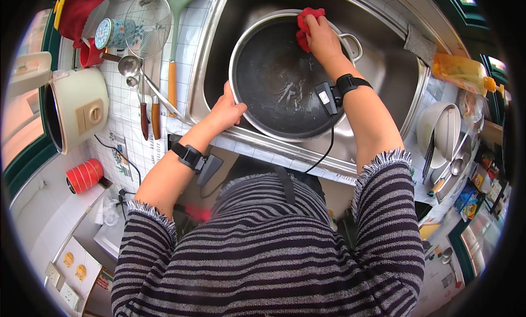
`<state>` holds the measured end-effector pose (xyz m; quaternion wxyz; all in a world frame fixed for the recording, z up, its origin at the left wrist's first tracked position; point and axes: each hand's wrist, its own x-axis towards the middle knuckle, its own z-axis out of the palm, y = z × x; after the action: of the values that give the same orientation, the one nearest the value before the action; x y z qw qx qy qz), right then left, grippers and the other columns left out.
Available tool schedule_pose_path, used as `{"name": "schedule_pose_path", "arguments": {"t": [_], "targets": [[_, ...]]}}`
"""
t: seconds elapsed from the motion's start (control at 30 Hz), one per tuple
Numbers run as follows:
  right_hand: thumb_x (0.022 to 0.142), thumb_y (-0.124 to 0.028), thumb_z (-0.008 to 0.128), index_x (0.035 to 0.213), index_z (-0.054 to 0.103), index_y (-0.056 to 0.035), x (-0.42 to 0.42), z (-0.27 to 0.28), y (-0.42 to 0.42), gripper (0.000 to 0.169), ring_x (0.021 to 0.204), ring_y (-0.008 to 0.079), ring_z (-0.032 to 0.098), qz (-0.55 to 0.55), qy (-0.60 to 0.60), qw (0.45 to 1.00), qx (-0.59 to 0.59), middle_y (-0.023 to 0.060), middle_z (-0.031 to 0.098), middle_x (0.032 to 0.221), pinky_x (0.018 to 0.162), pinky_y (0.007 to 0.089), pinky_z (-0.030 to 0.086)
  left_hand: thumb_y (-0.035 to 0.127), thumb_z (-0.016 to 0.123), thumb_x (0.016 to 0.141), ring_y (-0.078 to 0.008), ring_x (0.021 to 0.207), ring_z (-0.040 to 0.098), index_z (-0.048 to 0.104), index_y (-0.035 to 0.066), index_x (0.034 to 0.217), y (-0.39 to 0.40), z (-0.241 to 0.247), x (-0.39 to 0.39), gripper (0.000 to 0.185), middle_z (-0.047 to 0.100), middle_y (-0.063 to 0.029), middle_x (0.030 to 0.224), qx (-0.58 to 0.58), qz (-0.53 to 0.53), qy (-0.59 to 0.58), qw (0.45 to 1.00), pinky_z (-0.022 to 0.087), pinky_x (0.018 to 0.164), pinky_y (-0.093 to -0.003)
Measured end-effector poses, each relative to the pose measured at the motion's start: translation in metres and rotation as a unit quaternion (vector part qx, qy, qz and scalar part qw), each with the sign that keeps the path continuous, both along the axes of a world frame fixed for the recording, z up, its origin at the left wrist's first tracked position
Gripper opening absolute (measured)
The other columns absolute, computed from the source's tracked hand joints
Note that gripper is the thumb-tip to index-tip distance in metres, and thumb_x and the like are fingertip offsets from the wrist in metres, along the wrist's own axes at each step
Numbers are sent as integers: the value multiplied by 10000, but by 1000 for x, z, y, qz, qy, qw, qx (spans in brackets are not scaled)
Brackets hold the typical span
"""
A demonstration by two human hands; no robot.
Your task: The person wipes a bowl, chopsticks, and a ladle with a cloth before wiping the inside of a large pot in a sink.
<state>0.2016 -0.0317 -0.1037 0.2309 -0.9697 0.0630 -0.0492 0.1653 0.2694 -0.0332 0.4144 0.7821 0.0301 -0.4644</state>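
Note:
A wide dark-bottomed pan with a pale metal rim and a side loop handle sits tilted in the stainless steel sink. Its inner base looks wet, with streaks of light residue near the middle. At the lower left of the rim, my left hand grips the edge with the thumb on the inner side. My right hand bunches a red cloth against the far right part of the rim. Part of that cloth hangs inside the pan wall.
Left of the sink lie a wire skimmer, a green spatula and a ladle, near a cream rice cooker. At right are a grey scouring pad, an orange soap bottle and white bowls.

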Motion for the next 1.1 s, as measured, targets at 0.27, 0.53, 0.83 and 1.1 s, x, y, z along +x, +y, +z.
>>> {"name": "schedule_pose_path", "arguments": {"t": [0.27, 0.53, 0.83, 1.1], "targets": [[797, -146, 593, 1005, 580, -156, 33, -3, 64, 209, 939, 267, 575, 304, -150, 934, -116, 43, 552, 1017, 768, 368, 533, 37, 534, 776, -123, 484, 521, 242, 42, 1283, -5, 9, 1, 585, 564, -97, 758, 21, -6, 7, 1000, 421, 408, -265], [794, -184, 622, 969, 625, -106, -12, 4, -32, 192, 970, 237, 571, 172, 70, 933, -309, 56, 600, 988, 797, 341, 481, 35, 536, 788, -115, 481, 518, 234, 42, 1305, -4, 8, -1, 599, 573, -100, 797, 1, 2, -3, 1000, 412, 397, -254], [760, -121, 580, 1007, 670, 12, -111, 13, 70, 295, 1011, 358, 622, 196, 472, 858, 48, 232, 645, 1054, 865, 403, 503, 48, 538, 784, -115, 486, 525, 222, 50, 1305, -4, 5, -1, 610, 575, -97, 779, 16, -6, -3, 1000, 413, 390, -255], [836, -86, 518, 1025, 560, -60, 10, -18, 105, 195, 961, 332, 613, 119, 38, 992, 33, 152, 621, 1018, 805, 423, 528, 47, 534, 780, -122, 481, 526, 238, 47, 1292, -3, 7, -1, 592, 569, -93, 736, 15, -5, -13, 1000, 416, 394, -264]]}}
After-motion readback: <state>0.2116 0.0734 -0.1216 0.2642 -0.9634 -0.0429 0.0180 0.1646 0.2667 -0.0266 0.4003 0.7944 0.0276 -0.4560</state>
